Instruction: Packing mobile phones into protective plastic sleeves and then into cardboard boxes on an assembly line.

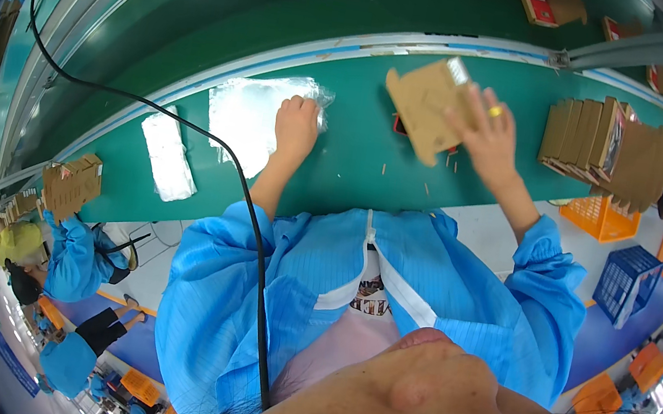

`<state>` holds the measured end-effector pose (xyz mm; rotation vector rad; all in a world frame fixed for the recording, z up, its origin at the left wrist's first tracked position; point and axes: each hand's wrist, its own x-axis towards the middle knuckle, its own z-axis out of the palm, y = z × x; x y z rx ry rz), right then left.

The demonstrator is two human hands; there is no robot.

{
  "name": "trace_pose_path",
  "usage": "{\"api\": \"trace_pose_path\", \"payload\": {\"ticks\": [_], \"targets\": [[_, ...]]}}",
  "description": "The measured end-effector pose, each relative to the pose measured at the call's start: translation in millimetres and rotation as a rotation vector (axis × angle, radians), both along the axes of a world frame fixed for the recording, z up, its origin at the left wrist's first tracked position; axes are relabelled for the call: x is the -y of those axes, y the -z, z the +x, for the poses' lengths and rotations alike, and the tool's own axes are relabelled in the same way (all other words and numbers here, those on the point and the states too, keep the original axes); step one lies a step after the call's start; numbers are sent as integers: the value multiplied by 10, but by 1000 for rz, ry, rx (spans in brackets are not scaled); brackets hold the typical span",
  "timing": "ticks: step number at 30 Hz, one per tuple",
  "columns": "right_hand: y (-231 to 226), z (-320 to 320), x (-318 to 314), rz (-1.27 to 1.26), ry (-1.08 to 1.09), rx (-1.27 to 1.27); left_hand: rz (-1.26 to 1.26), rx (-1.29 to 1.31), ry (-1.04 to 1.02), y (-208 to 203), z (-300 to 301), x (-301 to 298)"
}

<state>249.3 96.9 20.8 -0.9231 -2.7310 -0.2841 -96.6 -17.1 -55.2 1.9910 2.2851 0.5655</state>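
My left hand is closed, its curled fingers at the right edge of a pile of shiny clear plastic bags lying flat on the green table. At the right, my right hand, with a yellow ring on one finger, holds a brown cardboard box by its right side. The box is tilted and has a flap sticking out at its upper left. Part of something red and dark shows from under the box; the rest is hidden.
A folded bundle of plastic bags lies to the left. Several cardboard boxes stand in a row at the right. A black cable crosses the view. Orange and blue crates stand beyond the table. Co-workers are at both sides.
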Motion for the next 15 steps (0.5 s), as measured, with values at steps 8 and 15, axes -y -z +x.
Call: {"api": "trace_pose_path", "payload": {"ticks": [8, 15], "targets": [[662, 1090, -374, -625, 891, -185, 42, 15, 160, -55, 528, -128], [-128, -314, 392, -714, 420, 243, 29, 314, -69, -21, 783, 72]]}}
